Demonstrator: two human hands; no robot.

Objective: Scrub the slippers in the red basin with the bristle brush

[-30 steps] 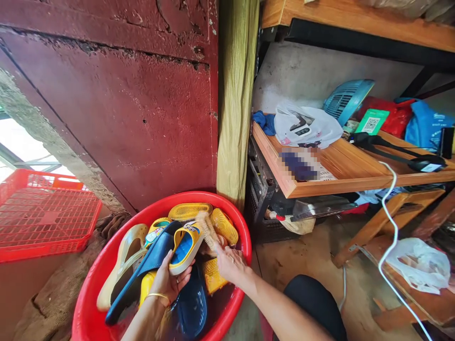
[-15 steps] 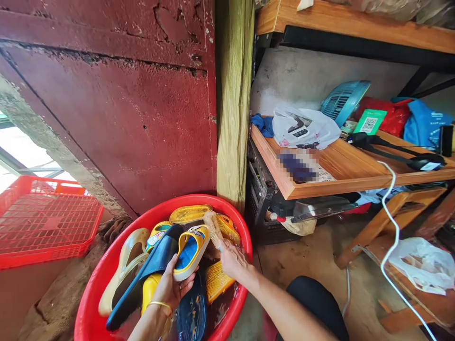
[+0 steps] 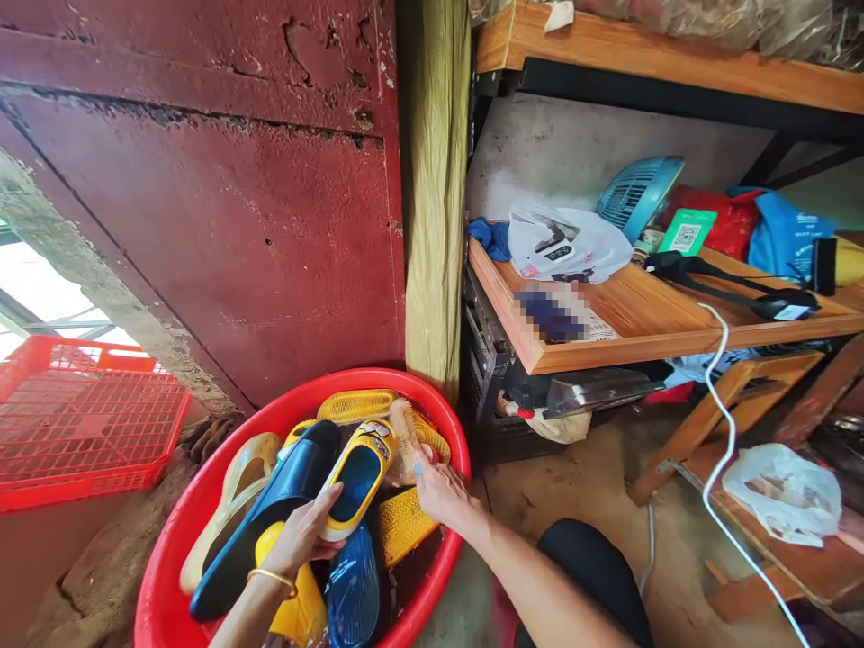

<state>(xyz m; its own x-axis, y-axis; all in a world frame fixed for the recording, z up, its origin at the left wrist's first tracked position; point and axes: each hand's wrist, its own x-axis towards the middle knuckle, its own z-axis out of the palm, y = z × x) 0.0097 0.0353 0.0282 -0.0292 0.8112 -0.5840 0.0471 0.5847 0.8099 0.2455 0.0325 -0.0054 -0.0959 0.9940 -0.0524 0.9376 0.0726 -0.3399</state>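
Note:
My left hand is closed round the heel end of a small yellow slipper with a blue insole, held with its opening up over a red basin. In my right hand is a scrubbing brush, its bristles close to the slipper's right side; I cannot tell if they touch. Below and around lie a navy slide, a cream clog, a blue sandal sole and several yellow slippers, one of them sole up. Dark water shows between them.
A red plastic crate stands at the left by a maroon door. On the right, a wooden shelf carries bags and a blue fan. A white cable hangs down past a wooden chair with a plastic bag. Part of another person's hand shows at the right edge.
The slipper in my left hand has turned from tilted sideways to more upright, showing its toe and opening. My right hand keeps the brush beside it. Another person's hand has appeared at the right edge.

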